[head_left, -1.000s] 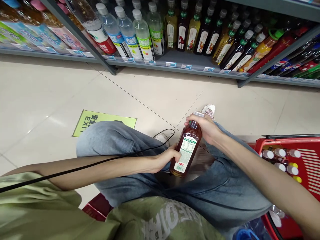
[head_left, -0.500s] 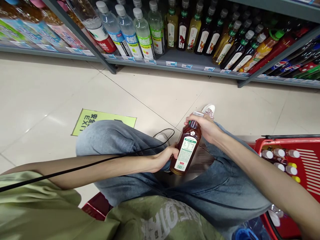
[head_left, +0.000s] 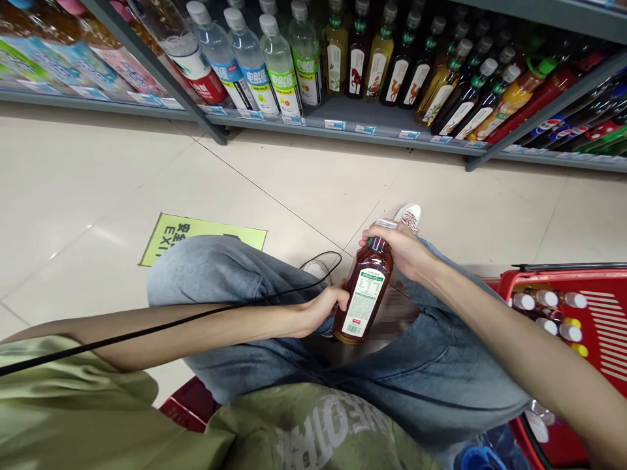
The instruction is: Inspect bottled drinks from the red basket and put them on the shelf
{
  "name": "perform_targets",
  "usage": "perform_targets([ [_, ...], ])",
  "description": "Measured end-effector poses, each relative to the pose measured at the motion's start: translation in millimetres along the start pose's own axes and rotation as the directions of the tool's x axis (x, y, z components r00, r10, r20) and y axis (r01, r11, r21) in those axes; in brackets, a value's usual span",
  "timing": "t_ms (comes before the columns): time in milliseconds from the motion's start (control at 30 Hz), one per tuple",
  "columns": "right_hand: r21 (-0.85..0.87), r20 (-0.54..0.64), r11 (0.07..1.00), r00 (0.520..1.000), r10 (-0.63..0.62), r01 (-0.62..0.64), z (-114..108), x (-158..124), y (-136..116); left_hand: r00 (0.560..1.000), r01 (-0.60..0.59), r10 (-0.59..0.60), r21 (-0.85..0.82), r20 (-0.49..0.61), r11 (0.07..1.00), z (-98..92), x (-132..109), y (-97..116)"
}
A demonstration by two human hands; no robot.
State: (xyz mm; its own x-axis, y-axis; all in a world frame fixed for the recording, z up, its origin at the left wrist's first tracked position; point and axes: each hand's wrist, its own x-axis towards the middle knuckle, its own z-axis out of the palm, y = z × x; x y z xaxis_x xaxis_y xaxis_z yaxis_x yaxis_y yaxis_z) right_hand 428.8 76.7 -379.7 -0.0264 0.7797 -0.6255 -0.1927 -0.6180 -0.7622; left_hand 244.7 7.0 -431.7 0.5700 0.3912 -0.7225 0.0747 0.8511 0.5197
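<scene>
Between my knees I hold a dark reddish-brown drink bottle (head_left: 368, 287) with a white cap, tilted, its white and green back label facing me. My right hand (head_left: 399, 245) is closed around the neck, just below the cap. Lower down, my left hand (head_left: 326, 312) grips the side of the bottle near its base, thumb on the front and the other fingers mostly hidden behind. On the bottom shelf ahead, similar slim bottles (head_left: 396, 81) with picture labels stand in rows.
Clear electrolyte drink bottles (head_left: 281, 72) stand left on the grey shelf (head_left: 313, 130). A red basket (head_left: 610, 297) holding several capped bottles is at my right. A yellow-green exit sign (head_left: 206, 234) lies on the floor. A black cable (head_left: 196, 318) crosses my left arm.
Almost nothing differs. Both hands keep their hold on the bottle, and the view has shifted only very slightly.
</scene>
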Motion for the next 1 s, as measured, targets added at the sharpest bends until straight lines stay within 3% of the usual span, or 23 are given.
perform_targets([
  [1000,0.013,0.032,0.999,0.999,0.035,-0.036,0.5,-0.4,-1.0,0.999,0.044,-0.044,-0.018,0.008,0.999,0.5,0.3,0.3],
])
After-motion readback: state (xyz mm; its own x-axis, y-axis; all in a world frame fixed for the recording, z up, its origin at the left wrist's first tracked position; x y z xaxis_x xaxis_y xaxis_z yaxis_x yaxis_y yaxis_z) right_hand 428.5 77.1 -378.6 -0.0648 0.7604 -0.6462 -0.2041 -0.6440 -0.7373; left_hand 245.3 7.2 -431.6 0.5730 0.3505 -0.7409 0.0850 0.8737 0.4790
